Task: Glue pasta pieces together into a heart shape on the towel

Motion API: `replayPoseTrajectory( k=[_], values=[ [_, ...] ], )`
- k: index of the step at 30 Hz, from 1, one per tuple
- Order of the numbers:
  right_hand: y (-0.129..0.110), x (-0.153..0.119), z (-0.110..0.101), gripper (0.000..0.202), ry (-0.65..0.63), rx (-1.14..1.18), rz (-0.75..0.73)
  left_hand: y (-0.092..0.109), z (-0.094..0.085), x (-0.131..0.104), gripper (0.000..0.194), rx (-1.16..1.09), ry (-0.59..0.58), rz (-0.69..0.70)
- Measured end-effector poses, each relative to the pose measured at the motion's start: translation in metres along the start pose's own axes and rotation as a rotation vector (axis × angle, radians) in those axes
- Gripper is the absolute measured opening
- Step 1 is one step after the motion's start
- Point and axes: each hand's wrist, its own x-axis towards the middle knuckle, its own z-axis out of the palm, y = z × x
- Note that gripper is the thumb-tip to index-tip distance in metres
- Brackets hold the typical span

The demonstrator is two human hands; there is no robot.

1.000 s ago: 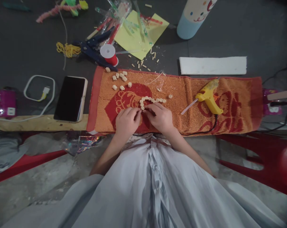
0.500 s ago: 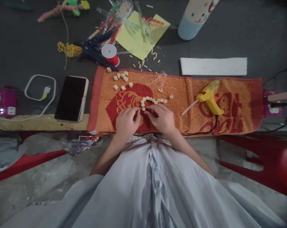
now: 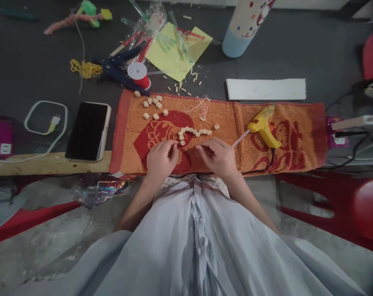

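- Nearest, the folds of a pale grey garment (image 3: 174,246) fill the lower middle, with a bare forearm reaching forward on either side.
- The left hand (image 3: 174,147) rests over the towel, fingers curled in and thumb close to the forefinger; I cannot tell whether something tiny is pinched there.
- The right hand (image 3: 200,151) sits across from it, well apart, loosely curled; whether a thread lies in its fingertips is too fine to tell.
- Just beyond the hands, a wavy chain of small pale pieces (image 3: 198,133) lies on the towel, its hooked end just beside the left fingertips.
- Under it all, an orange and red towel (image 3: 231,117) covers the front of the dark counter (image 3: 297,49).
- A yellow glue gun (image 3: 267,131) lies on the towel to the right; a phone (image 3: 88,131) lies left of the towel.
- Loose pale clusters (image 3: 145,104) are scattered near the towel's far left corner.
- Farther back stand a red-thread spool (image 3: 145,83) beside a dark blue tool (image 3: 118,74), then yellow paper (image 3: 158,57) and a bottle (image 3: 234,45).
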Motion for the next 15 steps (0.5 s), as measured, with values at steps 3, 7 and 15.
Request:
replayPoseTrajectory(
  k=[3,7,15],
  values=[
    [0.024,-0.003,-0.032,0.021,0.080,-0.157,0.140,-0.002,0.002,0.000,0.020,-0.010,0.024,0.018],
    [0.068,-0.013,-0.079,0.021,0.196,-0.379,0.332,-0.003,0.005,0.002,0.020,0.021,0.030,0.018],
    [0.118,-0.024,-0.096,0.043,0.037,-0.532,0.489,0.000,0.007,0.003,0.021,0.096,0.045,0.001]
  ],
)
